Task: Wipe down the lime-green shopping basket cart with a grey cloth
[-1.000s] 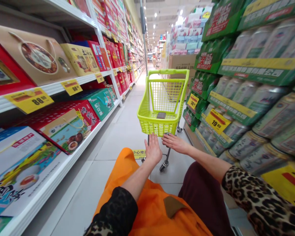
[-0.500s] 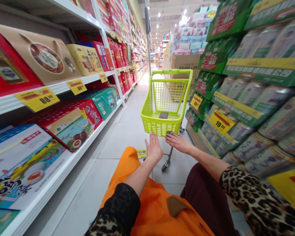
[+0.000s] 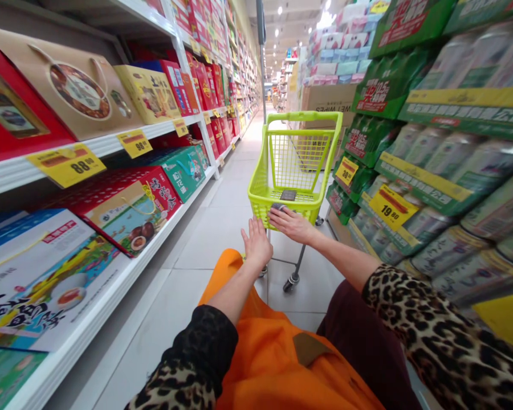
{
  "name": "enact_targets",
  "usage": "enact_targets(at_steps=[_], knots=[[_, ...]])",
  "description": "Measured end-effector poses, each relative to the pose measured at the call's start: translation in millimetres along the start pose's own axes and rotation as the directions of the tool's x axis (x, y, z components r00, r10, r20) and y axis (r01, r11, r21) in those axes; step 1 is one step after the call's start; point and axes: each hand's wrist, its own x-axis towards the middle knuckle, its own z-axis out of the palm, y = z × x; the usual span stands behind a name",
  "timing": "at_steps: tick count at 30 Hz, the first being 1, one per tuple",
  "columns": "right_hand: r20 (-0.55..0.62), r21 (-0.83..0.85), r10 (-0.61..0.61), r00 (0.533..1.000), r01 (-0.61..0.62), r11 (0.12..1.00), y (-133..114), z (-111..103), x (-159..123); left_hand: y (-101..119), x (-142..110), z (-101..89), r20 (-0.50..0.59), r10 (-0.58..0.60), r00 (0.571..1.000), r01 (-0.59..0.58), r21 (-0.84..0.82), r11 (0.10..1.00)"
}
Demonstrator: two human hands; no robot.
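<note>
Shopping cart (image 3: pixel 293 159), lime-green, stands center frame on tiled aisle floor (image 3: pixel 214 239); R hand (image 3: pixel 291 225) lies flat on near rim (image 3: pixel 308 209), fingers together, not wrapped; L hand (image 3: pixel 256 245) open, fingers spread, just short of cart. Flat palm contact keeps it steady.

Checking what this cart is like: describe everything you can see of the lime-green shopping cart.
The lime-green shopping cart is small, with a basket of what looks like moulded plastic, its walls an open grid below a solid top rim. It stands upright on grey metal legs with castor wheels on the pale floor tiles. A small dark flat object lies on the basket floor. The person's right hand rests on the near rim; the left hand is raised beside it.
</note>
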Motion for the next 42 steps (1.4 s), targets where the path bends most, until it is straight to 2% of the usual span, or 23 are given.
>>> enact_targets(at_steps=[4, 7, 10, 14, 17, 20, 24, 27, 30, 33, 35, 38, 42], knots=[[0.125, 0.023, -0.035, 0.992, 0.032, 0.999, -18, 30, -37, -7, -9, 3.3, 0.029, 0.016, 0.999, -0.016, 0.001, 1.000], [0.166, 0.045, -0.076, 0.983, 0.069, 0.997, -30, 35, -47, -8, -14, 6.3, 0.046, 0.033, 0.998, -0.033, -0.009, 0.999], [0.108, 0.047, -0.107, 0.988, 0.102, 0.994, -29, 22, -25, -9, -13, 7.0, 0.059, 0.030, 0.998, -0.029, -0.018, 0.999], [-0.032, -0.008, -0.031, 0.999, 0.030, 1.000, -12, 1, 26, -11, -2, 2.1, 0.051, -0.004, 0.999, 0.005, -0.025, 1.000], [-0.038, -0.049, -0.017, 0.999, 0.016, 0.999, -2, 3, 44, -16, 3, -3.3, 0.046, -0.035, 0.998, 0.036, -0.026, 0.999], [0.024, -0.066, -0.039, 0.999, 0.040, 0.997, -6, 20, 34, -22, 1, -5.3, 0.038, -0.045, 0.998, 0.046, -0.016, 0.999], [0.121, -0.042, -0.066, 0.990, 0.072, 0.997, -25, 47, 1, -29, -6, -1.6, 0.048, -0.045, 0.998, 0.044, 0.008, 0.999], [0.163, 0.014, -0.091, 0.982, 0.090, 0.996, -34, 52, -9, -32, -8, 0.3, 0.058, -0.032, 0.998, 0.031, 0.012, 0.999], [0.090, 0.030, -0.107, 0.990, 0.105, 0.994, -31, 36, 10, -35, -6, -1.7, 0.062, -0.041, 0.997, 0.041, 0.009, 0.999], [-0.035, -0.032, -0.072, 0.997, 0.071, 0.997, -19, 16, 50, -40, -2, -5.6, 0.046, -0.078, 0.996, 0.078, 0.016, 0.997], [-0.076, -0.088, -0.049, 0.996, 0.042, 0.995, -12, 11, 73, -43, 1, -7.5, 0.037, -0.100, 0.994, 0.099, 0.020, 0.995], [-0.051, -0.138, -0.029, 0.998, 0.022, 0.990, -10, 22, 81, -47, 1, -8.1, 0.030, -0.099, 0.995, 0.098, 0.026, 0.995], [0.079, -0.084, -0.024, 0.997, 0.031, 0.996, -26, 54, 49, -51, -4, -7.1, 0.031, -0.073, 0.997, 0.072, 0.050, 0.996]])
